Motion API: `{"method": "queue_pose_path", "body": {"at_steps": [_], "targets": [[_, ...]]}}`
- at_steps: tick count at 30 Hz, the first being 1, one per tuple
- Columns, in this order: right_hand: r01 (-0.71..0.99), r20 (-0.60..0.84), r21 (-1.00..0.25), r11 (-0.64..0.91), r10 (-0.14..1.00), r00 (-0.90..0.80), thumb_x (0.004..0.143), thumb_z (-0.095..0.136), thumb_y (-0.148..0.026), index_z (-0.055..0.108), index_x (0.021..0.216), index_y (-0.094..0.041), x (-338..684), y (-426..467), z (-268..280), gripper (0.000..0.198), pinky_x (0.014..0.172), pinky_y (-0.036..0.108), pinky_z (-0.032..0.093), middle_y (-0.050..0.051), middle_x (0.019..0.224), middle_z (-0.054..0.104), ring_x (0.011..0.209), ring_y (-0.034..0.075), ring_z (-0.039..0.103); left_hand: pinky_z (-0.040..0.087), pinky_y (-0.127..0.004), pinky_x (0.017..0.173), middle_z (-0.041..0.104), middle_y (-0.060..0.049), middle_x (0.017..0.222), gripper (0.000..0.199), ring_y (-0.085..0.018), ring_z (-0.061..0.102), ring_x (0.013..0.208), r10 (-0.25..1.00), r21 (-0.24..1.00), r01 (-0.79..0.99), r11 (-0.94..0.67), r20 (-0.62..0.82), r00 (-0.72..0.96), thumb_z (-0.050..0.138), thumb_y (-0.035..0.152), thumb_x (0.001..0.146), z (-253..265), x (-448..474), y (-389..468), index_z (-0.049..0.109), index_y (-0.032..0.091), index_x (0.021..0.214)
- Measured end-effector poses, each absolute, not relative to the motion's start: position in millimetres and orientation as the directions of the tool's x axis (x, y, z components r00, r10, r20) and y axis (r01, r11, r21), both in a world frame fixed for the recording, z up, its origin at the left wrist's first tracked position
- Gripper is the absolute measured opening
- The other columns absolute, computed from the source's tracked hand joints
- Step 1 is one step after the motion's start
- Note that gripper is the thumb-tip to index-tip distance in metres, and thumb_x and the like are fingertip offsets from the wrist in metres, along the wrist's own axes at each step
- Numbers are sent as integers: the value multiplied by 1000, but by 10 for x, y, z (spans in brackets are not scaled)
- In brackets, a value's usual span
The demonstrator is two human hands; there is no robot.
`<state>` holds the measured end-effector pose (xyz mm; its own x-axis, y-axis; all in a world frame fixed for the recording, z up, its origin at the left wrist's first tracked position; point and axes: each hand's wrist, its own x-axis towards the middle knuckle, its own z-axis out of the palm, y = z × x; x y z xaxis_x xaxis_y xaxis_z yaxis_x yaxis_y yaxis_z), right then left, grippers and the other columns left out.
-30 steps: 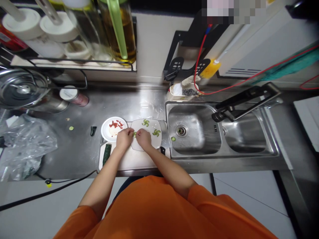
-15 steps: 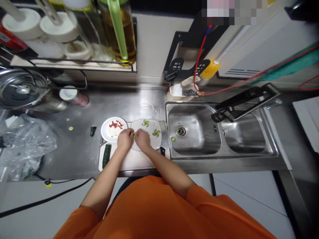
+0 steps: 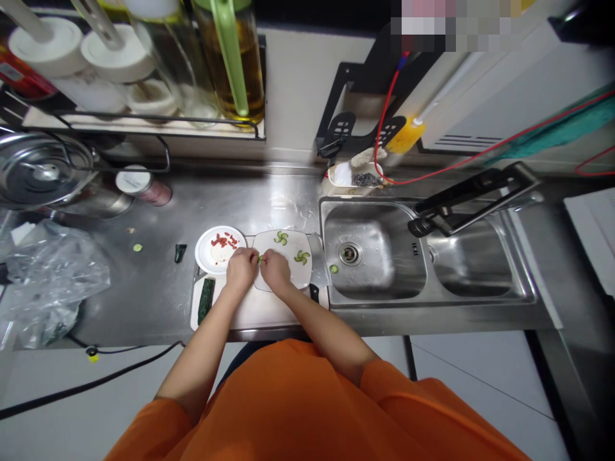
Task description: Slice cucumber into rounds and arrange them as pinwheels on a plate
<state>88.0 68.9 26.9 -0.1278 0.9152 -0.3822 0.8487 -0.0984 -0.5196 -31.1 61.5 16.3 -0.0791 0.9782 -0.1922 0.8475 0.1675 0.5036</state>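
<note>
My left hand point(image 3: 241, 269) and my right hand point(image 3: 276, 271) meet over the left edge of a white squarish plate point(image 3: 296, 278), fingers pinched. Between their fingertips shows a small green cucumber slice point(image 3: 261, 259), mostly hidden. Two pinwheels of cucumber slices lie on that plate, a back one point(image 3: 281, 238) and a right one point(image 3: 302, 257). Just left of my left hand, a round white plate point(image 3: 202, 259) holds red pieces point(image 3: 225, 241). A length of dark green cucumber point(image 3: 206, 299) rests on the white cutting board point(image 3: 269, 312) beneath. A knife point(image 3: 321, 261) lies partly under the squarish plate's right side.
A double steel sink point(image 3: 379, 291) with a black tap point(image 3: 461, 195) is on the right. On the left counter are a cucumber end point(image 3: 180, 252), a pale green slice point(image 3: 138, 248), a plastic bag point(image 3: 52, 275) and a pinkish canister point(image 3: 144, 186). A condiment rack point(image 3: 144, 125) hangs above.
The view has shifted very slightly. Both hands stay pinched together over the plate's left edge, with hardly any finger movement visible.
</note>
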Motion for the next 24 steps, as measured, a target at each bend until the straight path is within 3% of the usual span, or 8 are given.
{"method": "queue_pose_path", "body": {"at_steps": [11,19,24], "targets": [[828,-377,-551,-102,916,-138,86,48,-15,60,92,-18,938,642,273,14,66,25,32,4,84,65,79,16,55,43,-30,80,65,-8,86,20,-20,57,85,976,532,826,186,-193,-96,49,23,80,198,-315,616,68,19,82],[847,-258,-522,104,927,-272,88,44,-15,63,93,-18,1000,514,282,20,77,27,33,6,91,62,88,19,49,43,-30,81,67,-7,86,19,-20,58,85,975,571,796,200,-196,-104,49,24,79,197,-334,621,68,19,81],[859,-251,-489,154,918,-307,89,43,-17,64,97,-18,1022,480,276,22,78,29,33,7,91,62,91,21,47,43,-30,81,67,-7,83,20,-20,58,84,977,606,771,198,-184,-106,49,24,78,217,-332,621,68,19,79]]}}
